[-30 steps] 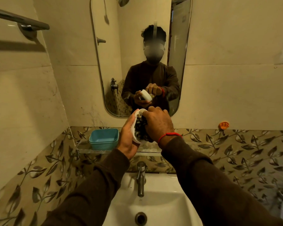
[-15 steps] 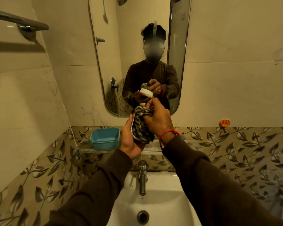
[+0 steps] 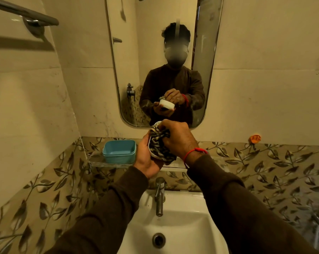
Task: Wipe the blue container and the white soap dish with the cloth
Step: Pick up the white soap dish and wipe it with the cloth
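Now L hand (image 3: 146,160) cups soap dish (image 3: 153,156); R hand (image 3: 179,138) apparently presses cloth (image 3: 159,143) inside.

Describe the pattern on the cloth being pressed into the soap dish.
The cloth has a dark and pale striped or checked weave, seen best directly in the head view.

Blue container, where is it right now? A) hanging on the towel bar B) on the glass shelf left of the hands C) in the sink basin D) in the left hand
B: the blue container sits on the glass shelf, untouched, while the left hand holds the white soap dish.
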{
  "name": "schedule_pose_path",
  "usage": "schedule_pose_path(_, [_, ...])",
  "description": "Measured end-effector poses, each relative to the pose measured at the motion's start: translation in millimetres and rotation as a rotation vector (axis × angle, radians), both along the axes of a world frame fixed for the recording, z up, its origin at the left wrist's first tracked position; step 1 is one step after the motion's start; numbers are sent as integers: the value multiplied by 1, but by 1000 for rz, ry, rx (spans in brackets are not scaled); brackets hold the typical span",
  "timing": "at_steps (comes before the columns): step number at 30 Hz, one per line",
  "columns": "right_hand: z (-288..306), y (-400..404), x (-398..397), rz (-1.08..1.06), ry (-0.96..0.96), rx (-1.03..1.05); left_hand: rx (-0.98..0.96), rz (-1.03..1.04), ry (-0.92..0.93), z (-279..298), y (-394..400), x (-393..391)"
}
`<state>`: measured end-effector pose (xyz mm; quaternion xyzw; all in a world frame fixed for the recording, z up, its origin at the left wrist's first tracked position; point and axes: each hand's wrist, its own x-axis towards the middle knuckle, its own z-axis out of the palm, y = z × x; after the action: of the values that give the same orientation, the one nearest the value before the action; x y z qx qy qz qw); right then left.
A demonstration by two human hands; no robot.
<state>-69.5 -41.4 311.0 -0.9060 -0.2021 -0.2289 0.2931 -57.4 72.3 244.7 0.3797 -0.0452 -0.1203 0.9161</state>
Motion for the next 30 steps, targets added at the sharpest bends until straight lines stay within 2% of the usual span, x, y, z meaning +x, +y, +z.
schedule_pose_path(10, [2, -11, -7, 318, 78, -214, -24, -66, -17, 3, 7, -3])
schedule_pose_path(14, [3, -12, -5, 326, -3, -284, -44, -103, 9, -3, 2, -5])
schedule_pose_path(19, [-1, -8, 5, 244, -129, -240, -70, -67, 24, -3, 4, -3])
schedule_pose_path(24, [4, -5, 7, 74, -223, -238, -107, -69, -18, 5, 4, -6])
schedule_pose_path(28, [8, -8, 15, -103, -232, -218, -57, -81, -23, 6, 0, -11])
schedule_pose_path(30, [3, -3, 14, -174, -298, -255, -30, -44, -34, 5, -2, -10])
